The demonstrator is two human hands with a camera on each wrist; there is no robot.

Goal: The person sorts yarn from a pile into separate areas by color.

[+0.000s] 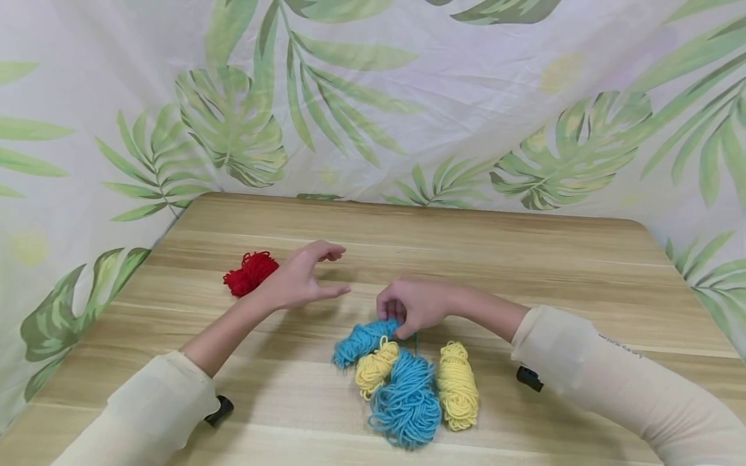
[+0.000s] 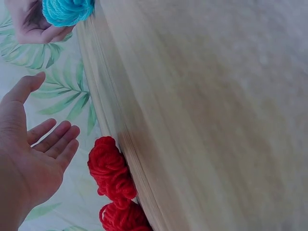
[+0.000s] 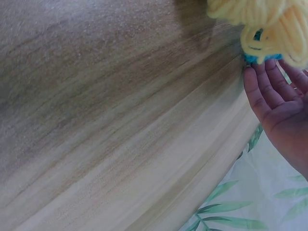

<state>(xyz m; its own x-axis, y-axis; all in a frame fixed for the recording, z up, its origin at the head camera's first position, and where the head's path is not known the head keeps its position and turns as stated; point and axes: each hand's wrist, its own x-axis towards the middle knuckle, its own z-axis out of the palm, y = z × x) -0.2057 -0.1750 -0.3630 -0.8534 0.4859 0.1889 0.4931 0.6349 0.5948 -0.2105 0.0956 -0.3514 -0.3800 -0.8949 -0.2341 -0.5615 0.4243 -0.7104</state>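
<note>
My head view has a yarn cluster (image 1: 406,400) on the table (image 1: 524,259), other yarn (image 1: 252,274) behind it, leftward.

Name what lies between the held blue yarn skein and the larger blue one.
The head view shows a small yellow yarn skein between the held blue yarn skein and the larger blue skein.

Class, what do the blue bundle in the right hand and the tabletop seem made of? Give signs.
Blue bundle: matte yarn, perhaps wool or acrylic, given its looped strands. Tabletop: apparently smooth wood or printed laminate; streaky grain fits both.
</note>
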